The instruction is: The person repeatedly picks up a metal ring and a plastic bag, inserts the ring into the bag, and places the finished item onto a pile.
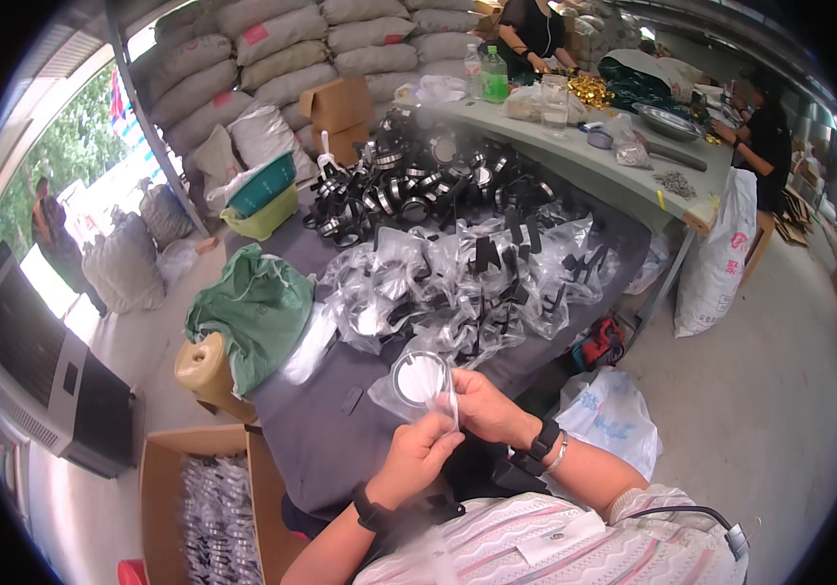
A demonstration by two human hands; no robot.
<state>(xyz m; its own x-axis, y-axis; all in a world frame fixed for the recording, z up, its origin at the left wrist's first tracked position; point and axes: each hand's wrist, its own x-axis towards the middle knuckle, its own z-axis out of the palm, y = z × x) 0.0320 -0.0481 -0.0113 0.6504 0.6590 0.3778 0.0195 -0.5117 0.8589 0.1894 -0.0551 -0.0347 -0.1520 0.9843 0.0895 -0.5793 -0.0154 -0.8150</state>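
My left hand (418,456) and my right hand (480,405) both pinch a clear plastic bag (418,382) with a round ring-shaped part inside it, held just above the near edge of a dark grey cloth-covered table (331,429). The left fingers grip the bag's lower edge; the right fingers hold its right side. A heap of similar bagged parts (458,283) lies just beyond, and a pile of loose black-and-silver rings (418,180) sits farther back.
An open cardboard box (209,507) with bagged parts stands at lower left. A green sack (258,307) and a yellow roll (206,366) lie at the table's left. White bags (721,253) stand on the floor at right. Other people work at a far table (594,166).
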